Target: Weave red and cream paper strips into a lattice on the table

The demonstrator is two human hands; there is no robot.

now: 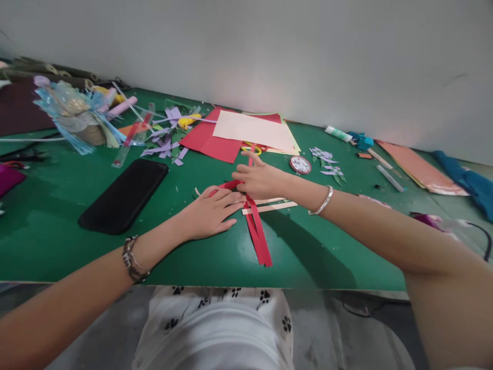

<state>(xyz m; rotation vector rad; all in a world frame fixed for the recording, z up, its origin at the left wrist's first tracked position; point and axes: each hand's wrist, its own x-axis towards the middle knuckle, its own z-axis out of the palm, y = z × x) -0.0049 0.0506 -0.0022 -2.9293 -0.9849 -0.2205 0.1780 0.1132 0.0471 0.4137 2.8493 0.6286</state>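
Note:
On the green table, red paper strips (260, 239) cross pale pink paper strips (275, 207) in a loose weave between my hands. My left hand (208, 211) lies flat over the left part of the weave, fingers stretched out and touching the strips. Above the crossing, my right hand (264, 177) has its thumb and fingers closed around a red strip, the index finger lifted away. My fingers hide part of the weave. Scissors with yellow handles (254, 149) lie just behind my right hand, partly under the paper.
Red and pale paper sheets (250, 127) are at the back. A black phone (125, 195) lies to the left, near purple woven pieces (165, 141). Small woven fish shapes (327, 162), a round tin (300, 164) and a glue tube (338, 134) lie to the right.

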